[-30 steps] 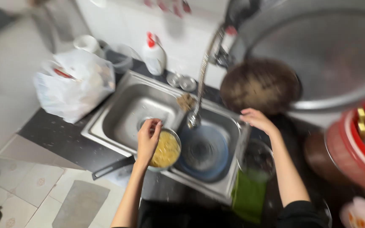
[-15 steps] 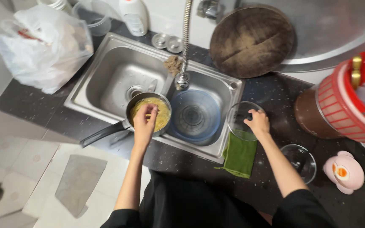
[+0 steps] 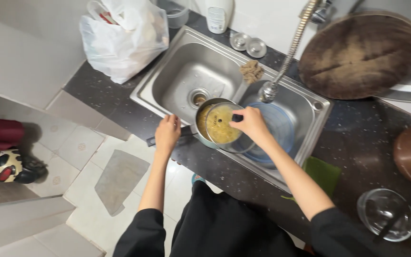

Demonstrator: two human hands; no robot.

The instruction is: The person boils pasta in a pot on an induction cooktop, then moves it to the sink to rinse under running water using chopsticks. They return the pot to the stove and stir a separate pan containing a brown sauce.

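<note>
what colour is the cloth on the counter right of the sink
Green cloth, seen in the head view.

Left hand (image 3: 167,133): you grip the pot handle (image 3: 177,135).
Right hand (image 3: 249,123): you hold the glass lid (image 3: 224,126) tilted over the pot (image 3: 204,121).

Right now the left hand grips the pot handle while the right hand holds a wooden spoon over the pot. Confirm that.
Not quite. The head view shows the left hand on the pot handle, but the right hand holds a glass lid over the pot, not a wooden spoon. The pot sits at the sink edge.
</note>
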